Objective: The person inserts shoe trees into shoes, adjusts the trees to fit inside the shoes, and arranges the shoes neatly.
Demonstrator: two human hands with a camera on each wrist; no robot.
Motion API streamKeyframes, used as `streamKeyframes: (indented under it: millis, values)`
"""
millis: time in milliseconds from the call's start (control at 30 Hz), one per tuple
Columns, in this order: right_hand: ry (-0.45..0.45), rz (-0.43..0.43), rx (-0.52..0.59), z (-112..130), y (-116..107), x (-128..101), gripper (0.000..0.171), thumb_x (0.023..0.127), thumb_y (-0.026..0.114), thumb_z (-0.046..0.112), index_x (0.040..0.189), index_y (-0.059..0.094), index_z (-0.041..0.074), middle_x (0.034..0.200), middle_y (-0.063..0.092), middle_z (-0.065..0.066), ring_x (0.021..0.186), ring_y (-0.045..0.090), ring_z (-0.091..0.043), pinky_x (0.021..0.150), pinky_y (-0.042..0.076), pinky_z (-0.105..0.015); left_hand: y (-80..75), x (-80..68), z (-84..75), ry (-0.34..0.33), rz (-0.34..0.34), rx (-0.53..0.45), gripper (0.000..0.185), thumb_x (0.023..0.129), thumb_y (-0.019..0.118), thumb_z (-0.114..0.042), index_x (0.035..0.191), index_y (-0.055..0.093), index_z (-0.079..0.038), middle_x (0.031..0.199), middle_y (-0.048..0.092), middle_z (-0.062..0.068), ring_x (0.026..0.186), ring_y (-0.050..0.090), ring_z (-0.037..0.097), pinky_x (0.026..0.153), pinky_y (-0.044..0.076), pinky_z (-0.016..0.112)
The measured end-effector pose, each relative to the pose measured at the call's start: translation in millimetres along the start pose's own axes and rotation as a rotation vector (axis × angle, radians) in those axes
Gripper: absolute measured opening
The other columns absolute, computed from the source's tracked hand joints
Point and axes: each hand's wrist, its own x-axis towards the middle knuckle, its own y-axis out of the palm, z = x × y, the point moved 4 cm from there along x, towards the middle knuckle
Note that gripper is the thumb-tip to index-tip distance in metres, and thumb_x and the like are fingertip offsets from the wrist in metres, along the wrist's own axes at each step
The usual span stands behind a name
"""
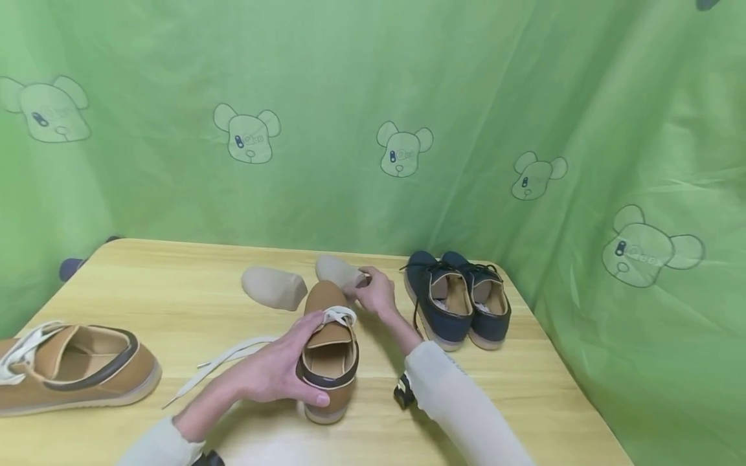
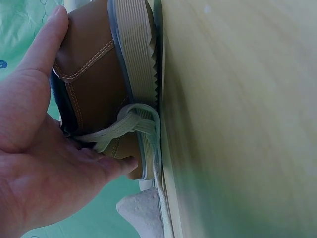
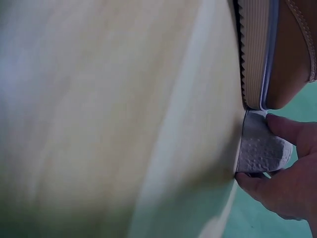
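A brown shoe (image 1: 329, 388) with white laces stands on the table, toe pointing away. My left hand (image 1: 280, 369) holds it along its left side, thumb at the heel and fingers by the laces. Just beyond the toe, my right hand (image 1: 375, 294) pinches a grey moulded shoe insert (image 1: 338, 272) between thumb and fingers. In the right wrist view this insert (image 3: 262, 144) sits at the tip of the shoe, its rough end showing. A second grey insert (image 1: 274, 288) lies to the left of the toe. One loose white lace (image 1: 221, 362) trails leftward across the wood.
Another brown shoe (image 1: 87, 375) lies at the table's left, its opening facing up. Two dark blue shoes (image 1: 440, 310) stand side by side at the right. Green curtain (image 1: 326, 97) with bear-head prints hangs behind and beside the wooden table (image 1: 192, 278).
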Motion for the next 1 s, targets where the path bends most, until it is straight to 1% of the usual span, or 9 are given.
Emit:
streamKeyframes:
  millis: [100, 233, 367, 567, 667, 800, 900, 1000]
  values:
    - [0.019, -0.031, 0.045, -3.7, -0.8, -0.9, 0.061, 0.078, 0.087, 0.024, 0.133, 0.065, 0.008, 0.117, 0.074, -0.015, 0.113, 0.065, -0.034, 0.099, 0.053, -0.045, 1.3, 0.3, 0.3, -0.001, 0.000, -0.003, 0.131, 0.068, 0.084, -0.066, 0.163, 0.013, -0.010, 0.169, 0.014, 0.019, 0.155, 0.017, 0.038, 0.122, 0.023, 0.059]
    - [0.029, -0.063, 0.069, -2.7, -1.8, -2.3, 0.059, 0.077, 0.087, 0.022, 0.131, 0.067, 0.008, 0.114, 0.075, -0.016, 0.110, 0.068, -0.033, 0.096, 0.055, -0.044, 1.1, 0.1, -0.1, -0.006, 0.001, -0.004, 0.130, 0.068, 0.084, -0.066, 0.163, 0.014, -0.011, 0.169, 0.014, 0.019, 0.155, 0.015, 0.038, 0.122, 0.022, 0.059]
    - [0.042, -0.089, 0.085, -1.4, -2.6, -2.4, 0.059, 0.075, 0.087, 0.021, 0.130, 0.068, 0.009, 0.110, 0.076, -0.015, 0.105, 0.069, -0.032, 0.093, 0.056, -0.043, 0.8, 0.0, -0.4, -0.007, 0.001, -0.006, 0.131, 0.068, 0.084, -0.066, 0.163, 0.013, -0.011, 0.169, 0.013, 0.019, 0.156, 0.014, 0.038, 0.122, 0.021, 0.059]
    - [0.068, -0.106, 0.085, -1.6, -7.7, -2.9, 0.059, 0.072, 0.086, 0.022, 0.128, 0.069, 0.011, 0.111, 0.075, -0.014, 0.106, 0.067, -0.033, 0.094, 0.054, -0.045, 0.3, -0.4, -0.5, -0.009, 0.001, -0.011, 0.131, 0.068, 0.084, -0.065, 0.163, 0.013, -0.010, 0.169, 0.013, 0.019, 0.156, 0.013, 0.038, 0.122, 0.021, 0.059]
    - [0.061, -0.119, 0.078, -0.6, -15.1, -3.5, 0.057, 0.072, 0.084, 0.024, 0.126, 0.071, 0.012, 0.115, 0.074, -0.015, 0.112, 0.063, -0.035, 0.099, 0.051, -0.048, 0.2, -0.5, -0.3, -0.011, 0.001, -0.014, 0.131, 0.068, 0.085, -0.065, 0.163, 0.012, -0.010, 0.169, 0.012, 0.019, 0.156, 0.013, 0.038, 0.122, 0.020, 0.059]
    - [0.040, -0.134, 0.106, 4.3, -31.4, -8.4, 0.052, 0.074, 0.083, 0.030, 0.122, 0.073, 0.014, 0.112, 0.075, -0.013, 0.116, 0.057, -0.036, 0.100, 0.047, -0.048, 0.1, 0.1, 0.0, -0.005, -0.001, -0.020, 0.131, 0.068, 0.085, -0.065, 0.163, 0.012, -0.011, 0.169, 0.013, 0.019, 0.156, 0.013, 0.038, 0.122, 0.021, 0.059]
    - [0.021, -0.119, 0.167, 11.3, -45.4, -15.9, 0.047, 0.076, 0.085, 0.034, 0.118, 0.075, 0.015, 0.104, 0.078, -0.010, 0.111, 0.065, -0.032, 0.096, 0.052, -0.043, -0.1, 0.3, 0.0, 0.000, -0.003, -0.025, 0.132, 0.068, 0.085, -0.064, 0.163, 0.011, -0.011, 0.169, 0.013, 0.019, 0.155, 0.015, 0.038, 0.122, 0.022, 0.059]
    - [-0.014, -0.081, 0.220, 20.9, -59.3, -25.2, 0.045, 0.077, 0.086, 0.034, 0.117, 0.075, 0.015, 0.102, 0.079, -0.009, 0.104, 0.072, -0.026, 0.094, 0.055, -0.040, -0.5, 0.1, -0.2, 0.004, -0.010, -0.030, 0.132, 0.068, 0.086, -0.064, 0.163, 0.011, -0.012, 0.169, 0.013, 0.019, 0.155, 0.017, 0.037, 0.122, 0.024, 0.059]
